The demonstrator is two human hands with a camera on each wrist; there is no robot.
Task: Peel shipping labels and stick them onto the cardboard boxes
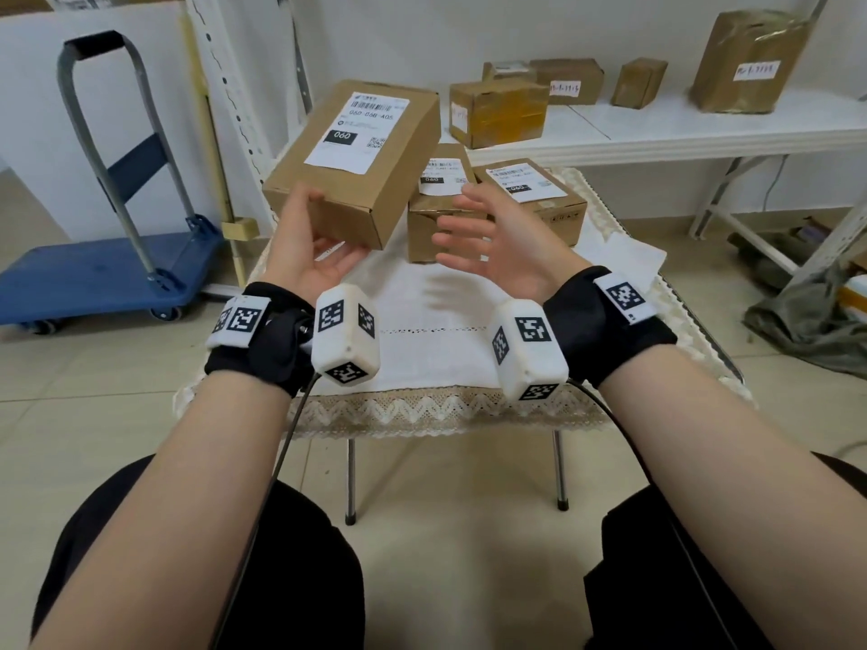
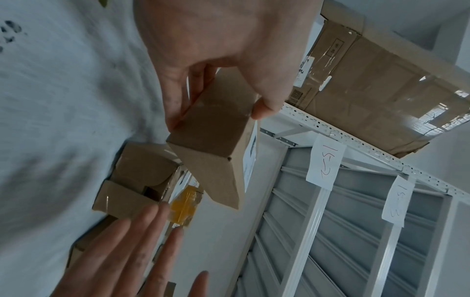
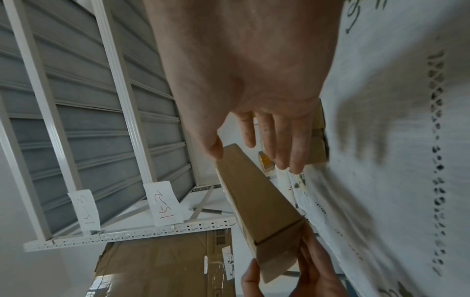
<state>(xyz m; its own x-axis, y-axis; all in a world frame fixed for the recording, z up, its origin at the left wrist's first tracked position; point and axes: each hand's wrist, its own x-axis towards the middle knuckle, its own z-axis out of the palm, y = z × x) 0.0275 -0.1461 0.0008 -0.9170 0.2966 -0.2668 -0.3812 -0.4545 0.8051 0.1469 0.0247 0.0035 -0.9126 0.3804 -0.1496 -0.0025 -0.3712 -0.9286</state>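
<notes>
Head view: three labelled cardboard boxes over the table [image 1: 422, 321], one shipping label each. Largest box [image 1: 356, 171] lifted and tilted, label [image 1: 357, 132] facing up, gripped at its near end by the left hand [image 1: 312, 248], thumb on top, fingers underneath. Right hand [image 1: 497, 241] spread wide, fingers straight, just beside the box, holding nothing. Two other boxes [image 1: 441, 213] [image 1: 539, 199] resting on the white cloth behind. Five more boxes on the white shelf [image 1: 703, 129] at the back. One blue trolley [image 1: 103, 274] on the floor to the left.

Left wrist view: left hand [image 2: 216, 50] pinching the box [image 2: 216, 144] between thumb and fingers, box clear of the cloth. Right hand [image 2: 132, 251] flat and spread below, blurred.

Right wrist view: right hand [image 3: 254, 84] spread, fingers straight; thumb tip at the box [image 3: 257, 199] edge, contact unclear. Left hand [image 3: 292, 275] gripping the far end.
</notes>
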